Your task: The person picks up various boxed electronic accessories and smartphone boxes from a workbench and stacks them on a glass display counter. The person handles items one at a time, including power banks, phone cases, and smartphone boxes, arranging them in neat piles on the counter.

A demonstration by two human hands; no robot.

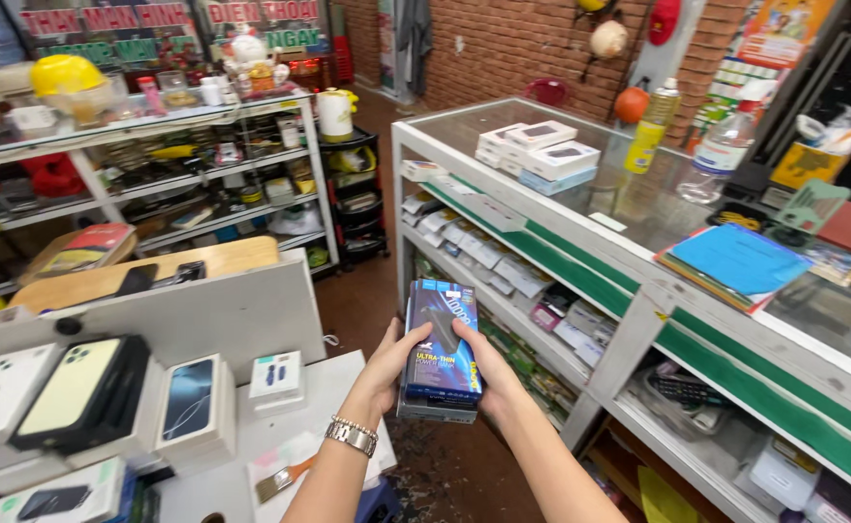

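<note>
Both forearms reach forward side by side, and the left hand (382,373), a metal bracelet (352,435) at its wrist, and the right hand (491,373) cup a small stack of flat boxes (442,349) between them, fingers (423,332) curled closed around its edges. The stack's top box is glossy blue cardboard and a grey one sits beneath; it hangs over the dark floor just left of the glass-topped display counter (580,203). That counter's shelves hold rows of small packaged goods, and white boxes (539,150) sit on its glass top.
</note>
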